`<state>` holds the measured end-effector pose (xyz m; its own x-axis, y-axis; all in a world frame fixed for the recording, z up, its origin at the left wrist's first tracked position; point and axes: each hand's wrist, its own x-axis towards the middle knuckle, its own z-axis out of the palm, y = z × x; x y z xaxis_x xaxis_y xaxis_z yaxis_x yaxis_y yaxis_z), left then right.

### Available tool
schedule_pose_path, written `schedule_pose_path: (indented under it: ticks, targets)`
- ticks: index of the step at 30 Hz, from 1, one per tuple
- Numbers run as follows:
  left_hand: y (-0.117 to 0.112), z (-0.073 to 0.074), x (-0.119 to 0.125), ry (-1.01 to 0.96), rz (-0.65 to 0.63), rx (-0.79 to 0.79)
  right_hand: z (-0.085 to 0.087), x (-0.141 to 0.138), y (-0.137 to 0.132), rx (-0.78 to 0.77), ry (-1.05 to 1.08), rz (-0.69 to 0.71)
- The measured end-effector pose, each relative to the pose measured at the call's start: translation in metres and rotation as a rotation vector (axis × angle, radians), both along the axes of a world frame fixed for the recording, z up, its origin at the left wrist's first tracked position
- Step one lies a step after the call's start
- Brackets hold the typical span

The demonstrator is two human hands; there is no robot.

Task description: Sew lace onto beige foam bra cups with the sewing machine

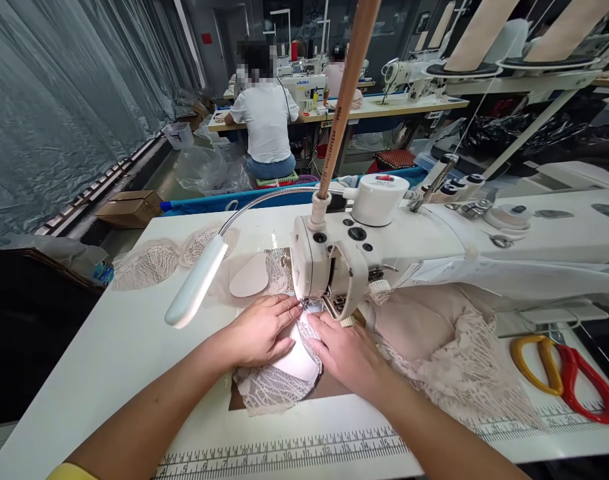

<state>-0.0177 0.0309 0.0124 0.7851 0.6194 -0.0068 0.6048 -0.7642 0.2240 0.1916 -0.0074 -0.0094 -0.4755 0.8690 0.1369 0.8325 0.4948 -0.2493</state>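
Observation:
My left hand (261, 330) lies flat with fingers stretched out on a beige lace-covered cup piece (284, 377), its fingertips close to the needle area (311, 305) of a white sewing machine (384, 247). My right hand (347, 350) rests on the same piece from the right, fingers extended and pressing the lace edge toward the presser foot. The part of the cup under both hands is hidden.
Finished lace pieces (174, 257) and a beige pad (249, 277) lie behind a white gooseneck lamp (197, 283). A heap of beige lace fabric (449, 347) sits at right, with yellow and red scissors (564, 373) beyond. A person in white (267, 120) sits at a far table.

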Motion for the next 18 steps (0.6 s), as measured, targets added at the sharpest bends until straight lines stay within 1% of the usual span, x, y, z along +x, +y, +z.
schedule_pose_path:
  ticks: [2,4,7,9,13,18]
  targets:
    - [0.002,0.003,-0.002,0.019,-0.024,0.011,0.000,0.002,0.001,-0.006,0.021,0.013]
    - [0.001,0.003,-0.003,0.034,-0.037,0.062,0.000,0.005,0.002,0.011,0.049,0.014]
    - [-0.006,-0.002,-0.003,0.016,-0.057,0.202,-0.003,0.009,0.003,0.064,0.085,-0.019]
    - [-0.011,-0.007,-0.002,-0.015,-0.074,0.244,-0.005,0.010,0.003,0.095,0.111,-0.038]
    - [-0.019,-0.012,0.005,-0.089,-0.063,0.186,-0.005,0.010,0.001,0.122,0.148,-0.028]
    - [-0.020,-0.012,0.007,-0.138,-0.033,0.138,-0.001,0.008,-0.001,0.066,0.128,0.073]
